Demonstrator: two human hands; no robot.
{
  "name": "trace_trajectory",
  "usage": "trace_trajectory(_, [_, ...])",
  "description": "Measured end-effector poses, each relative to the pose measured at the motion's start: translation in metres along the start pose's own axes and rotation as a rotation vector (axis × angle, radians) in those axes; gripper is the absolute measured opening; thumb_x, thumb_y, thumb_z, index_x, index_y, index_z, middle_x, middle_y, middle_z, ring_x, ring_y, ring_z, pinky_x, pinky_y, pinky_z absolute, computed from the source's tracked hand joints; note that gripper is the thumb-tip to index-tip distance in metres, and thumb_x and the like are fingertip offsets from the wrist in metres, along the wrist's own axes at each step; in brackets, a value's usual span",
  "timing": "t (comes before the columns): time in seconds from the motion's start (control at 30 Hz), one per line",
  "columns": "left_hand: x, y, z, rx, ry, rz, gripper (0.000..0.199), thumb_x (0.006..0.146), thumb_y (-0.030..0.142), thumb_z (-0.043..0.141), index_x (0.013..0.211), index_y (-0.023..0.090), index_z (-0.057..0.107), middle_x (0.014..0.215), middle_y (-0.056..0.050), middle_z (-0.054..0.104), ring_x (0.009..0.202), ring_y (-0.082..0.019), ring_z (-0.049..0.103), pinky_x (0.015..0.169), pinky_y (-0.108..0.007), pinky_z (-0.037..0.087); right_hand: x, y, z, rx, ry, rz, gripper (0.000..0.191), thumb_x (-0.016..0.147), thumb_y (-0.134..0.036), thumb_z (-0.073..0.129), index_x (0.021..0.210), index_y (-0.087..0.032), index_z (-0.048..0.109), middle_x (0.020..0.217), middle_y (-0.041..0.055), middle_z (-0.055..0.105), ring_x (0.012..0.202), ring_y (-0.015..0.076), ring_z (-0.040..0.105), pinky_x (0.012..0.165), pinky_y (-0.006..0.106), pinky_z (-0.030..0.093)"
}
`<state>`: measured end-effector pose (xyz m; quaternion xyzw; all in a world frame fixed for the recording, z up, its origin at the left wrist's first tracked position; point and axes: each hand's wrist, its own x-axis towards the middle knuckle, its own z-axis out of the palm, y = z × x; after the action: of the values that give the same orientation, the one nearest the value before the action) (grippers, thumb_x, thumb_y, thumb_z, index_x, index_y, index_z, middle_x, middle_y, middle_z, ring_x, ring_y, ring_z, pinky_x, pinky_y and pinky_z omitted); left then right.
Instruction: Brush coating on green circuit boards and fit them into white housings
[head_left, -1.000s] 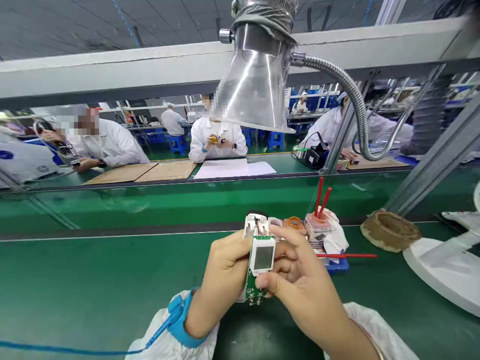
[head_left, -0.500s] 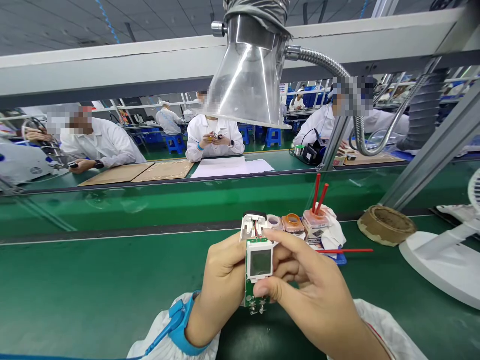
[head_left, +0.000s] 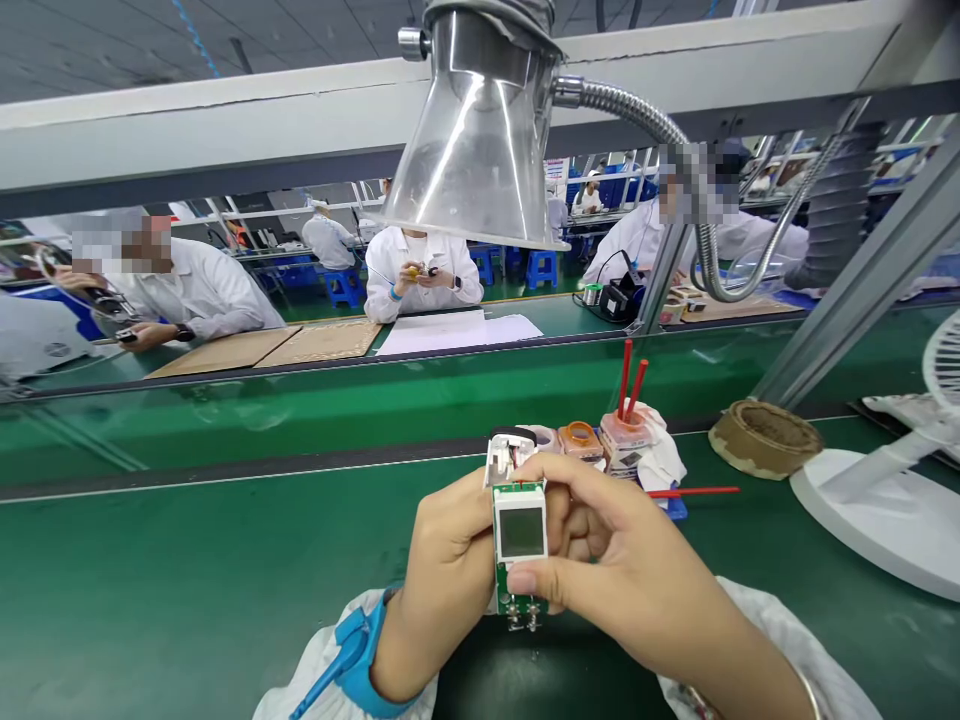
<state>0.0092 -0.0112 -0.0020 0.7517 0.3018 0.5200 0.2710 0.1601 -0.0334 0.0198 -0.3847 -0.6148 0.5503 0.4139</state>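
One handheld device (head_left: 523, 533) is held above the desk (head_left: 225, 585) — left hand (head_left: 448, 553) gripping its white casing (head_left: 501, 462), right hand (head_left: 626, 560) pinching its circuit board (head_left: 502, 588) — apparently for fitting, likely calling next for steady alignment.

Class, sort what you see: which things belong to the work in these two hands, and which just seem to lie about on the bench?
In the work:
left hand
right hand
green circuit board
screen
white casing

Apparently just lying about, untouched:
orange-rimmed pot
red sticks
round brown object
white fan
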Motion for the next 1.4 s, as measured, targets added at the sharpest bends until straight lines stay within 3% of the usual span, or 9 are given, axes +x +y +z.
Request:
trace_trajectory(0.3, [-0.005, -0.006, 0.000, 0.056, 0.077, 0.028, 0.022, 0.078, 0.004, 0.053, 0.060, 0.018, 0.054, 0.059, 0.005, 0.046, 0.053, -0.008, 0.041, 0.049, -0.018, 0.035, 0.001, -0.004, 0.005, -0.133, 0.108, -0.105, 0.045, 0.067, -0.016, 0.075, 0.107, -0.031, 0.063, 0.067, -0.0057, 0.056, 0.054, 0.0071, 0.053, 0.049, 0.015, 0.044])
trace_trajectory(0.43, [-0.005, -0.005, 0.000, 0.028, 0.086, -0.059, 0.023, 0.079, 0.007, 0.053, 0.059, 0.018, 0.054, 0.058, 0.004, 0.046, 0.053, -0.009, 0.040, 0.049, -0.019, 0.035, 0.002, 0.002, 0.007, -0.130, 0.164, -0.165, 0.053, 0.072, -0.021, 0.071, 0.121, -0.034, 0.055, 0.071, -0.0044, 0.055, 0.055, 0.0081, 0.053, 0.049, 0.018, 0.048])
trace_trajectory(0.57, [-0.007, -0.005, 0.002, -0.169, 0.038, -0.241, 0.014, 0.084, 0.015, 0.053, 0.085, 0.023, 0.064, 0.075, 0.001, 0.059, 0.068, -0.013, 0.052, 0.064, -0.022, 0.045, 0.002, 0.004, 0.006, -0.028, 0.195, -0.174, 0.051, 0.073, -0.016, 0.069, 0.118, -0.036, 0.055, 0.073, -0.0049, 0.056, 0.054, 0.0085, 0.054, 0.047, 0.018, 0.051])
trace_trajectory(0.7, [-0.008, -0.005, 0.003, -0.518, 0.051, -0.346, 0.043, 0.088, 0.023, 0.050, 0.128, 0.038, 0.046, 0.110, 0.000, 0.062, 0.094, -0.016, 0.057, 0.084, -0.028, 0.045, 0.003, 0.005, 0.003, -0.055, 0.219, -0.182, 0.046, 0.072, -0.015, 0.069, 0.113, -0.033, 0.058, 0.074, -0.0039, 0.056, 0.056, 0.0094, 0.057, 0.048, 0.019, 0.053])
trace_trajectory(0.8, [-0.007, -0.004, 0.003, -0.683, 0.044, -0.366, 0.052, 0.089, 0.029, 0.046, 0.138, 0.041, 0.031, 0.111, 0.000, 0.063, 0.094, -0.017, 0.059, 0.083, -0.028, 0.046, 0.005, 0.006, 0.002, -0.139, 0.252, -0.224, 0.047, 0.073, -0.017, 0.069, 0.115, -0.035, 0.058, 0.074, -0.0040, 0.056, 0.057, 0.0092, 0.056, 0.050, 0.019, 0.052])
trace_trajectory(0.93, [-0.007, -0.005, 0.002, -0.654, 0.043, -0.338, 0.048, 0.090, 0.040, 0.042, 0.137, 0.036, 0.036, 0.121, -0.001, 0.060, 0.106, -0.021, 0.055, 0.090, -0.030, 0.043, 0.006, 0.008, 0.002, -0.280, 0.316, -0.258, 0.044, 0.075, -0.019, 0.068, 0.114, -0.037, 0.059, 0.068, -0.0054, 0.053, 0.054, 0.0087, 0.052, 0.049, 0.019, 0.050])
trace_trajectory(1.03, [-0.008, -0.006, 0.004, -0.613, 0.053, -0.349, 0.046, 0.090, 0.036, 0.044, 0.136, 0.038, 0.037, 0.116, 0.000, 0.062, 0.103, -0.018, 0.056, 0.091, -0.029, 0.042, 0.005, 0.009, 0.002, -0.370, 0.324, -0.291, 0.045, 0.076, -0.018, 0.066, 0.116, -0.036, 0.057, 0.064, -0.0058, 0.053, 0.054, 0.0093, 0.051, 0.048, 0.019, 0.048])
trace_trajectory(1.2, [-0.008, -0.004, 0.007, -0.656, 0.100, -0.377, 0.057, 0.088, 0.029, 0.053, 0.138, 0.042, 0.029, 0.079, 0.004, 0.063, 0.068, -0.009, 0.057, 0.065, -0.018, 0.048, 0.005, 0.007, 0.002, -0.465, 0.326, -0.296, 0.042, 0.079, -0.017, 0.062, 0.119, -0.031, 0.056, 0.064, -0.0043, 0.055, 0.055, 0.0105, 0.052, 0.044, 0.018, 0.044])
trace_trajectory(1.4, [-0.003, 0.000, 0.010, -0.631, 0.142, -0.443, 0.068, 0.082, 0.028, 0.062, 0.140, 0.034, 0.027, 0.073, 0.003, 0.063, 0.062, -0.009, 0.058, 0.057, -0.017, 0.048, 0.005, 0.007, 0.002, -0.501, 0.274, -0.261, 0.040, 0.082, -0.017, 0.057, 0.119, -0.030, 0.056, 0.062, -0.0043, 0.054, 0.055, 0.0109, 0.053, 0.045, 0.019, 0.043])
